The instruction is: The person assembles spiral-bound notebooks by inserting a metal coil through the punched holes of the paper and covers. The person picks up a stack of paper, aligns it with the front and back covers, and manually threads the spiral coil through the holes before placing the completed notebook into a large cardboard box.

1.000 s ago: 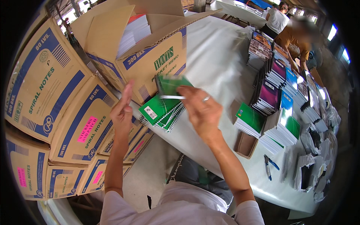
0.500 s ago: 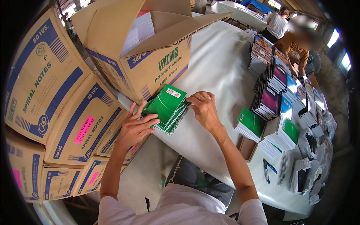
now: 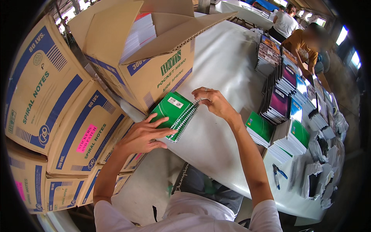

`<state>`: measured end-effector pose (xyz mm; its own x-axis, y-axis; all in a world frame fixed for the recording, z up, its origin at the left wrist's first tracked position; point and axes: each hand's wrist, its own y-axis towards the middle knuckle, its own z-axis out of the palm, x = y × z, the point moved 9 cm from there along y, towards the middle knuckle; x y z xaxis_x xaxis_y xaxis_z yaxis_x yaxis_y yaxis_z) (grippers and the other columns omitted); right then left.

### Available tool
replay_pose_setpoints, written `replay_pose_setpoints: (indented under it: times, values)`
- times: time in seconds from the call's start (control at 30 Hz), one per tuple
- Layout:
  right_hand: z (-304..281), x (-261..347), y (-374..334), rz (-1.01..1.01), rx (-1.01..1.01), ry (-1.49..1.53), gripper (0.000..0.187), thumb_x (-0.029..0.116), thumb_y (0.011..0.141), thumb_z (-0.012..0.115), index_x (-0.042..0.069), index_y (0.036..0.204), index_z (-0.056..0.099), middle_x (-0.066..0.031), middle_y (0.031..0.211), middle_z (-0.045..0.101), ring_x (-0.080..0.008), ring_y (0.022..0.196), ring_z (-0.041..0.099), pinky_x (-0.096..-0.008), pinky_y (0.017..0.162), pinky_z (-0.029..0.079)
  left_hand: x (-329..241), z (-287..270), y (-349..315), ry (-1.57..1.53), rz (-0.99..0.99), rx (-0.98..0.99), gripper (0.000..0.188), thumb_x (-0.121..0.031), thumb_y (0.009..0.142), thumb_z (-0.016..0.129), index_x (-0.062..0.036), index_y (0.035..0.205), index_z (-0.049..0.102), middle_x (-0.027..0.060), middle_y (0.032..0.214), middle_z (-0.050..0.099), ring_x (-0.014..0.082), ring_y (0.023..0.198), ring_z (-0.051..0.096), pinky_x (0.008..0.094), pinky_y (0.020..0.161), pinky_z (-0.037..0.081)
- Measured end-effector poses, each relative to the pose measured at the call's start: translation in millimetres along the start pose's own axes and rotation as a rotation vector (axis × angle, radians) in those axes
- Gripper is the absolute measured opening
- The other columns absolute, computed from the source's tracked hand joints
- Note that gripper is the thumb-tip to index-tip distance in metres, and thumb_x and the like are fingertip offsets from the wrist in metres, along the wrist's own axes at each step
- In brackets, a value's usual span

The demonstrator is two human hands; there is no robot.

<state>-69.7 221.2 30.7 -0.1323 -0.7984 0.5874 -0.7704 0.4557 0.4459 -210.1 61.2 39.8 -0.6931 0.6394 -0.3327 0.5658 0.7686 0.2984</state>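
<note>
A small stack of green spiral notebooks (image 3: 172, 110) lies at the table edge, in front of the open carton, with metal coils along the right side. My left hand (image 3: 143, 134) rests on the near left part of the stack, fingers spread over the top cover. At the stack's far right corner, my right hand (image 3: 216, 103) pinches the end of a spiral wire (image 3: 196, 103) between thumb and fingertips. The exact grip is partly hidden by the fingers.
An open carton (image 3: 158, 77) holding white-edged pads stands beyond the notebooks. Closed cartons (image 3: 81, 131) are piled at left. On the right are rows of notebooks (image 3: 276, 100), blue-handled pliers (image 3: 277, 176) and a loose coil (image 3: 293, 174). A co-worker (image 3: 299, 50) stands beyond.
My left hand has slid right and nearer along the stack. The notebooks have shifted slightly right, and my right hand has moved a little right and farther away with its fingers at the coil end.
</note>
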Motion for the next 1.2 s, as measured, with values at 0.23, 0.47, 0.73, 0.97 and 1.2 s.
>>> replay_pose_setpoints:
  times: [0.23,0.47,0.73,0.97,1.2]
  values:
    - [8,-7,9,0.104,-0.073,-0.109,0.031,-0.018,0.073,0.058,-0.005,0.1,0.066,-0.0163,0.109,0.068,-0.0371,0.1,0.064,-0.0416,0.082,0.055,-1,1,2,0.174,-0.035,-0.089,0.051,-0.017,0.083,0.073,-0.0203,0.133,0.063,0.0013,0.131,0.065,0.0258,0.129,0.056,0.0519,0.113,0.037]
    - [5,9,7,-0.02,-0.263,-0.281,0.042,-0.019,0.069,0.055,-0.005,0.107,0.064,-0.0167,0.109,0.068,-0.0374,0.093,0.064,-0.0418,0.076,0.052,-21,12,10,0.344,0.005,-0.092,0.053,-0.022,0.084,0.072,-0.0214,0.136,0.061,-0.0014,0.138,0.059,0.0237,0.133,0.051,0.0556,0.112,0.034]
    - [-35,-7,-51,0.105,-0.02,-0.338,0.04,-0.02,0.069,0.054,-0.003,0.103,0.065,-0.0154,0.109,0.067,-0.0357,0.094,0.061,-0.042,0.083,0.05,-50,19,-5,0.441,-0.01,-0.207,0.057,-0.027,0.081,0.075,-0.0369,0.135,0.06,-0.0066,0.148,0.05,0.0307,0.14,0.042,0.0605,0.115,0.03]
    - [-79,-31,-158,0.365,0.419,-0.591,0.038,0.006,0.069,0.082,0.005,0.105,0.07,-0.0064,0.115,0.064,-0.0278,0.112,0.058,-0.0408,0.096,0.048,-107,97,17,0.072,0.187,-0.263,0.05,-0.006,0.089,0.063,-0.0295,0.133,0.063,-0.0052,0.15,0.048,0.0359,0.143,0.039,0.064,0.116,0.025]
    - [-89,-36,-171,0.412,0.382,-0.368,0.03,0.004,0.072,0.081,0.002,0.101,0.07,-0.0102,0.111,0.065,-0.0278,0.108,0.059,-0.0391,0.093,0.05,-113,126,63,-0.198,0.166,-0.269,0.046,0.0,0.085,0.063,-0.0209,0.126,0.07,0.0009,0.143,0.056,0.041,0.144,0.036,0.0625,0.116,0.022]
